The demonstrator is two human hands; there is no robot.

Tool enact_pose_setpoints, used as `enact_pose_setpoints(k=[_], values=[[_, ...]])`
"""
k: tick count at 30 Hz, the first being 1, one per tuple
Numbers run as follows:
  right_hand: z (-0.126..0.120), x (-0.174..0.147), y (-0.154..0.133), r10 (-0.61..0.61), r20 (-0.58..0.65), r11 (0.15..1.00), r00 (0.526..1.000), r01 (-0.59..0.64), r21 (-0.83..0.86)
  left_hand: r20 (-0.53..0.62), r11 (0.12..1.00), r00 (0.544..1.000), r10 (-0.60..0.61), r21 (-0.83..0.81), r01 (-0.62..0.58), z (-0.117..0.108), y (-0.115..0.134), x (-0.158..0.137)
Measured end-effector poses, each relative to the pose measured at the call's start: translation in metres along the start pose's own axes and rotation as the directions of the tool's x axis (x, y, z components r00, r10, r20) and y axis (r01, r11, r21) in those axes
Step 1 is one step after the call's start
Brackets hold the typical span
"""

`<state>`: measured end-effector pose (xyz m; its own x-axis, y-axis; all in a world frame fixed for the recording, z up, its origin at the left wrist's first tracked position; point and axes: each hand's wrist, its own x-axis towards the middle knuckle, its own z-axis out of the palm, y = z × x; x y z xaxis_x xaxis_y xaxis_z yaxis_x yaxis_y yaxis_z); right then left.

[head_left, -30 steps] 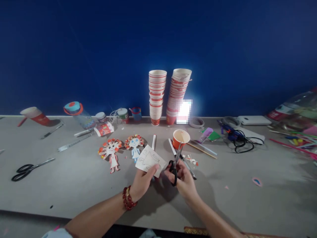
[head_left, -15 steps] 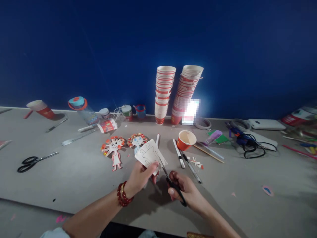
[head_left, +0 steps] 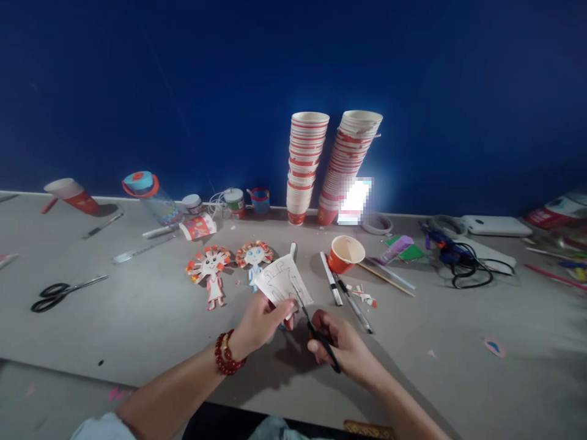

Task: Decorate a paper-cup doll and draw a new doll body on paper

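My left hand [head_left: 263,321] pinches a white piece of paper [head_left: 280,278] by its lower edge, thumb on top. Dark pencil-like outlines of a figure are drawn on it. Black-handled scissors [head_left: 321,342] sit in my right hand [head_left: 342,345], their blades at the paper's right side, beside the drawn line. Just behind the paper lie two paper dolls with fringed red-and-white hair: one doll in a white and red dress [head_left: 214,287] and one blue-eyed doll [head_left: 255,258], partly covered by the paper.
Two tall stacks of paper cups [head_left: 302,165] stand by the blue wall. An orange paper cup [head_left: 347,253], a marker [head_left: 331,278] and paper scraps [head_left: 364,296] lie ahead right. Other scissors [head_left: 68,290] rest at left; a glue gun [head_left: 452,253] with black cord lies right.
The paper has turned and shifted slightly to the right in my left hand. The scissors still meet its right side, and my right hand has moved only a little. The view has tilted slightly.
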<state>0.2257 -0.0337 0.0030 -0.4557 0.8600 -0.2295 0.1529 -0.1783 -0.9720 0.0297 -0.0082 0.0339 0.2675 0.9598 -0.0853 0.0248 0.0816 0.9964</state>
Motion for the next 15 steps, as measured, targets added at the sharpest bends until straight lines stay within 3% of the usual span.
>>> enact_pose_setpoints(k=[7, 15], values=[[-0.0019, 0.0015, 0.0013, -0.058, 0.004, 0.997, 0.998, 0.058, -0.055, -0.006, 1.0, 1.0, -0.016, 0.015, 0.016, 0.0006, 0.0042, 0.0002], [-0.0012, 0.0017, 0.0024, -0.041, -0.007, 0.998, 0.999, 0.04, -0.047, 0.016, 0.999, 1.0, -0.018, 0.032, 0.018, -0.0026, 0.0008, 0.0002]])
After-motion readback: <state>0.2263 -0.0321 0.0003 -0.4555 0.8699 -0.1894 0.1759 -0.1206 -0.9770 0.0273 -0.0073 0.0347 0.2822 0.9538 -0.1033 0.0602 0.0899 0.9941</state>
